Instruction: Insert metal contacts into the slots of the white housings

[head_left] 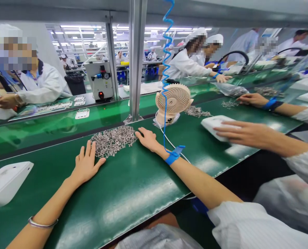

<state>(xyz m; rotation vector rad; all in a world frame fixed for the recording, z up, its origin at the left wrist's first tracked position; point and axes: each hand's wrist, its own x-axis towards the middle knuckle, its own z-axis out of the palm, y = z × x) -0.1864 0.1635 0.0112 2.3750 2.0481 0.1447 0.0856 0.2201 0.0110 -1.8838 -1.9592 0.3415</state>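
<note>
And here's the left hand point(85, 164), open, fingers spread, at the left edge of the metal parts pile point(115, 140) on the green surface point(133, 183); right hand point(148, 139) loosely bent, right edge, grasping nothing visible. Pieces look light, stiff, scatter-prone: best scooped from the edges. White device point(11, 186), left: marks unreadable.

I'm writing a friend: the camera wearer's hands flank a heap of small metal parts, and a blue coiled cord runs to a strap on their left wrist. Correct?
Wrong wrist: the head view shows the blue coiled cord running to a strap on the right wrist. The rest holds.
</note>
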